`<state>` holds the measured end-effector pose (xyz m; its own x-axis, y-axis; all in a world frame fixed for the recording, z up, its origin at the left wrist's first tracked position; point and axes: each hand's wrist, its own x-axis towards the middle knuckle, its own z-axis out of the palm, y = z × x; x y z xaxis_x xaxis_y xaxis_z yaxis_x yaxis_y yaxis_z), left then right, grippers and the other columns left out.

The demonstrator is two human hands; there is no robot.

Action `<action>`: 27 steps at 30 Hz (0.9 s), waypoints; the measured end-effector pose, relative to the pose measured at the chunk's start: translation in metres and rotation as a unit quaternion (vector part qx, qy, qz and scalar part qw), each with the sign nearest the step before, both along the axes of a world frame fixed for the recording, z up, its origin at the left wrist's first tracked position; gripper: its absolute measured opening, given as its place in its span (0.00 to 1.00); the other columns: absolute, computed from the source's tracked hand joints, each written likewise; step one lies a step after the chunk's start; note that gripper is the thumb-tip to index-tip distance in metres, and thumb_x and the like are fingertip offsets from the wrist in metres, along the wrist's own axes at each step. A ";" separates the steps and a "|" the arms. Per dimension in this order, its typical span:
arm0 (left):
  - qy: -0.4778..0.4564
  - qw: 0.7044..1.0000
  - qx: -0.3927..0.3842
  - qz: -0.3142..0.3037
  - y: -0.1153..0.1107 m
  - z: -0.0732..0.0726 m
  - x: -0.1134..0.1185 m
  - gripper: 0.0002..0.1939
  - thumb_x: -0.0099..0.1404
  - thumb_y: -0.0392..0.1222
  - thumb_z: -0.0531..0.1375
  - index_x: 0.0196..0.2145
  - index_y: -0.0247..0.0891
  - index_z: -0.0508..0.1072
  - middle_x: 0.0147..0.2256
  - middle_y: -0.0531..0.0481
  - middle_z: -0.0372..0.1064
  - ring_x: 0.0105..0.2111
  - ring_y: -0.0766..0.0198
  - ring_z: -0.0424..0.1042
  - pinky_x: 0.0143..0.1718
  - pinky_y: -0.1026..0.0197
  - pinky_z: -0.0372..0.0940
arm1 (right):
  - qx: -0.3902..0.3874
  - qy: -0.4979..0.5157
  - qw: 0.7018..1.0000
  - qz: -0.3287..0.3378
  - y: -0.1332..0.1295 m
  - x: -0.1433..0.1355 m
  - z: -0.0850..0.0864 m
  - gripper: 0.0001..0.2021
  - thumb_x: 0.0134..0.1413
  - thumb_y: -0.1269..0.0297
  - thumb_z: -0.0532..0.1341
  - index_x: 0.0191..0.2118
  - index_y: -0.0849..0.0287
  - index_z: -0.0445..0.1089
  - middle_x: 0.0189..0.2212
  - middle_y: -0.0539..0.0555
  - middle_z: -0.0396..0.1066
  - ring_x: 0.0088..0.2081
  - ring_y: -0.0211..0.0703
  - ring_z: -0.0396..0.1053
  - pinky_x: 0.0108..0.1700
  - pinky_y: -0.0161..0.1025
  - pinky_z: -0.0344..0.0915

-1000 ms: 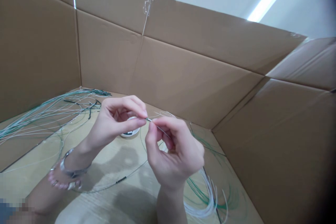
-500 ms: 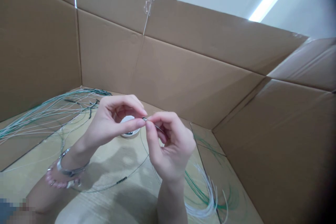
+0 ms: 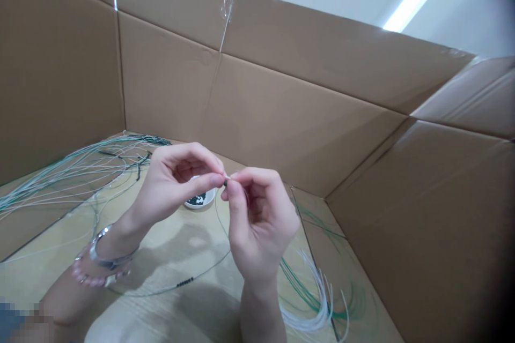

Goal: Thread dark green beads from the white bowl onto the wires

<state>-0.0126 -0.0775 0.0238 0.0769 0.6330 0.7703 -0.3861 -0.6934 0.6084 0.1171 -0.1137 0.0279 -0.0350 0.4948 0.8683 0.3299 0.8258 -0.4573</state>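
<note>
My left hand, thumb and forefinger pinched, holds a tiny dark bead. Right against it, the thumb and forefinger of my right hand are closed on a thin cord; the fingertips of both hands meet and partly hide the bead and the cord's tip. The thin cord hangs below and curves left over the tabletop. A short row of dark beads is strung on it. Behind my left fingertips stands a small white dish with loose dark beads in it.
Long green and white cords, some ending in dark beaded stretches, lie on the left. Another bundle of white and green cords curls at the lower right. Cardboard walls enclose the light-coloured tabletop.
My fingertips have shifted slightly right, and my right thumb has lifted a little. More of the dish's beads show now. The strung beads have moved slightly left and down.
</note>
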 end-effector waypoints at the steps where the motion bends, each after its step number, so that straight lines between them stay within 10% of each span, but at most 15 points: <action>1: 0.002 1.000 0.006 0.005 0.000 0.000 0.000 0.07 0.55 0.26 0.64 0.28 0.37 0.76 0.26 0.52 0.73 0.26 0.71 0.72 0.27 0.72 0.70 | 0.004 -0.002 1.000 -0.003 0.000 0.000 0.000 0.07 0.55 0.75 0.57 0.37 0.56 0.64 0.25 0.44 0.65 0.24 0.27 0.65 0.23 0.25 0.62; 10: 0.067 0.994 0.075 0.049 -0.002 0.002 -0.004 0.09 0.55 0.27 0.65 0.31 0.38 0.79 0.28 0.50 0.75 0.29 0.69 0.73 0.28 0.71 0.69 | -0.002 0.012 1.000 0.008 0.000 0.001 0.001 0.08 0.56 0.76 0.58 0.38 0.56 0.64 0.25 0.43 0.65 0.24 0.25 0.64 0.26 0.24 0.64; 27: -0.019 0.999 -0.035 -0.034 0.003 -0.004 0.001 0.02 0.56 0.34 0.66 0.28 0.39 0.77 0.24 0.52 0.73 0.24 0.71 0.72 0.25 0.73 0.69 | 0.082 -0.029 0.995 -0.051 -0.003 0.003 0.004 0.12 0.51 0.80 0.59 0.38 0.57 0.67 0.29 0.45 0.71 0.27 0.28 0.69 0.28 0.26 0.69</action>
<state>-0.0115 -0.0741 0.0199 0.0939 0.6793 0.7279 -0.4542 -0.6214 0.6384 0.1199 -0.1169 0.0317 -0.0447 0.3501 0.9357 0.4382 0.8485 -0.2965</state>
